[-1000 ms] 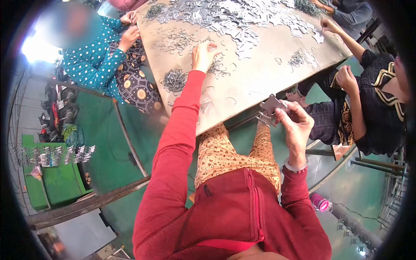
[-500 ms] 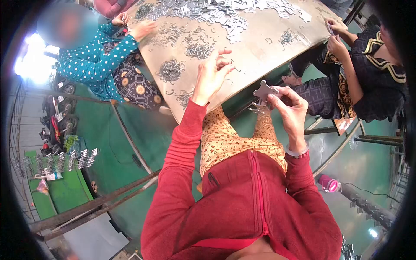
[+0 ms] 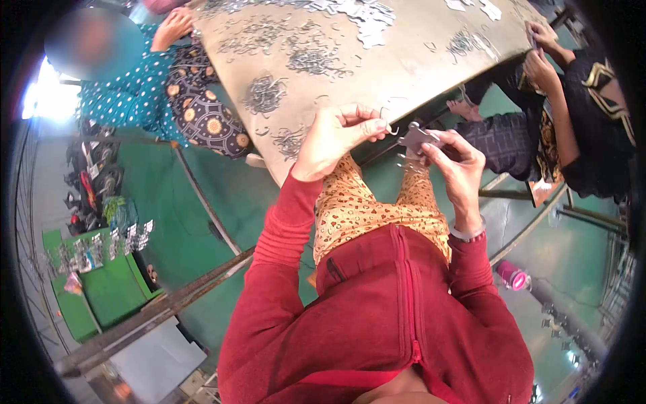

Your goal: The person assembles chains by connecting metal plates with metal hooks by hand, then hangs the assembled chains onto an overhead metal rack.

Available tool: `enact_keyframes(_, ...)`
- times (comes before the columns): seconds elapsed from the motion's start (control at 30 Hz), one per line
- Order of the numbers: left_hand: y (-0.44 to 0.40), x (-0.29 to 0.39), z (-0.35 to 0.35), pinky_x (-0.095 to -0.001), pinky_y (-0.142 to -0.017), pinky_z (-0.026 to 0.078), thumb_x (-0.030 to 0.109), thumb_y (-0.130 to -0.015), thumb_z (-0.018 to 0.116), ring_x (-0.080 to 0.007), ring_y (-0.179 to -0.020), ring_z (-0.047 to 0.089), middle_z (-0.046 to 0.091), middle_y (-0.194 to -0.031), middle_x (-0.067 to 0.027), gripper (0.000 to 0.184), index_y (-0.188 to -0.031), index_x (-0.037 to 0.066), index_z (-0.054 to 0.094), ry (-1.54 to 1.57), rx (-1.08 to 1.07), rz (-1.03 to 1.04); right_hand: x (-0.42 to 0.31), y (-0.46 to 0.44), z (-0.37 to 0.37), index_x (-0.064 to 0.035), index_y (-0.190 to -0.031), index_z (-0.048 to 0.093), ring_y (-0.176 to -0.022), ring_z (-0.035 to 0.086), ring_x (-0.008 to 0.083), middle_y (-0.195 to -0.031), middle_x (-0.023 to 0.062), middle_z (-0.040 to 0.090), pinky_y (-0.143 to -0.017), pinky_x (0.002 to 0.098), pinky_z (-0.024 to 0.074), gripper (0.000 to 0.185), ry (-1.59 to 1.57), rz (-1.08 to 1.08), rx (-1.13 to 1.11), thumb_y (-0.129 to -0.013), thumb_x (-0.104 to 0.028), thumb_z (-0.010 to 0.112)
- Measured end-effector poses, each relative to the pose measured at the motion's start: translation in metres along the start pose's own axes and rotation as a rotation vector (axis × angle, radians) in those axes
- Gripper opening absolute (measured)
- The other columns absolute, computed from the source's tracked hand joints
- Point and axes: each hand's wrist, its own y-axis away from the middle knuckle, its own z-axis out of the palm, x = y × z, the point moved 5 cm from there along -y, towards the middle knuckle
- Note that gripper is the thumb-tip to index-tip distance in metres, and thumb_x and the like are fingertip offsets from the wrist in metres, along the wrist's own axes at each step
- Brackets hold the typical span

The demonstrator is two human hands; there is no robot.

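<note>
My left hand (image 3: pixel 336 138) is closed in a pinch on a thin curved wire hook (image 3: pixel 392 129), just left of the metal plate. Between the thumb and fingers of my right hand (image 3: pixel 461 165) is a flat grey metal plate (image 3: pixel 418 141) with shaped edges, held above my lap. A few wire hooks (image 3: pixel 412 163) show below the plate; whether they are attached to it I cannot make out. Piles of similar wire hooks (image 3: pixel 264 94) lie on the table (image 3: pixel 397 77) beyond my left hand.
Loose grey plates (image 3: pixel 373 23) lie at the table's far side, with more hooks (image 3: pixel 468 44) near the right edge. A person in a dotted sleeve (image 3: pixel 114 101) sits on the left. On the right, another person's hands (image 3: pixel 544 54) hold a small piece. Metal rails (image 3: pixel 202 195) cross the floor.
My left hand has come down and right from over the table, now pinching a hook beside the plate. My right hand still holds the plate. The left person's hand has drawn back.
</note>
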Motion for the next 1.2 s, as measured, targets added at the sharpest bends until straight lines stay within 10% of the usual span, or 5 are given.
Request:
enact_keyframes(0.43, -0.018, -0.032, 0.022, -0.0261, -0.08, 0.046, 0.014, -0.086, 0.06, -0.011, -0.087, 0.056, 0.061, -0.095, -0.0052, 0.018, -0.098, 0.0, 0.061, 0.192, 0.016, -0.081, 0.004, -0.001, 0.0, 0.003, -0.09, 0.064, -0.066, 0.055, 0.0079, -0.079, 0.0024, 0.058, -0.059, 0.0195, 0.0442, 0.015, -0.045, -0.045, -0.009, -0.076, 0.004, 0.065)
enact_keyframes(0.63, 0.006, -0.013, 0.043, -0.0258, -0.076, 0.048, 0.01, -0.087, 0.058, -0.0108, -0.084, 0.059, 0.065, -0.091, -0.0056, 0.011, -0.091, 0.0, 0.059, -0.127, 0.146, 0.379, 0.003, -0.015, -0.02, 0.0035, -0.103, 0.062, -0.077, 0.059, 0.0122, -0.09, 0.0078, 0.061, -0.071, 0.0219, 0.0467, 0.026, -0.089, -0.045, -0.078, -0.077, 0.004, 0.062)
enact_keyframes(0.97, 0.015, -0.03, 0.047, -0.0288, -0.077, 0.048, -0.006, -0.076, 0.063, -0.0176, -0.088, 0.059, 0.062, -0.093, -0.01, 0.012, -0.084, 0.0, 0.057, -0.361, 0.144, 0.553, 0.067, -0.217, 0.065, -0.002, -0.109, 0.06, -0.058, 0.051, 0.0072, -0.067, 0.0038, 0.058, -0.052, 0.022, 0.0412, 0.039, 0.009, 0.137, -0.208, -0.089, -0.035, 0.052)
enact_keyframes(1.07, 0.019, -0.037, 0.04, -0.0283, -0.076, 0.048, -0.006, -0.077, 0.062, -0.0168, -0.087, 0.059, 0.061, -0.094, -0.0103, 0.012, -0.085, 0.001, 0.057, -0.355, 0.177, 0.514, 0.096, -0.265, 0.088, 0.0022, -0.095, 0.059, -0.063, 0.057, 0.0315, -0.066, 0.0207, 0.058, -0.062, 0.0381, 0.0448, 0.037, 0.595, 0.008, -0.161, -0.09, -0.032, 0.045)
enact_keyframes(1.2, 0.022, -0.042, 0.032, -0.0285, -0.075, 0.049, -0.009, -0.073, 0.064, -0.0175, -0.086, 0.059, 0.061, -0.092, -0.0105, 0.017, -0.084, 0.0, 0.055, -0.321, 0.213, 0.509, 0.096, -0.27, 0.092, 0.003, -0.089, 0.056, -0.072, 0.057, 0.0406, -0.071, 0.026, 0.057, -0.068, 0.0427, 0.0438, 0.031, 0.702, -0.131, -0.051, -0.087, -0.027, 0.049)
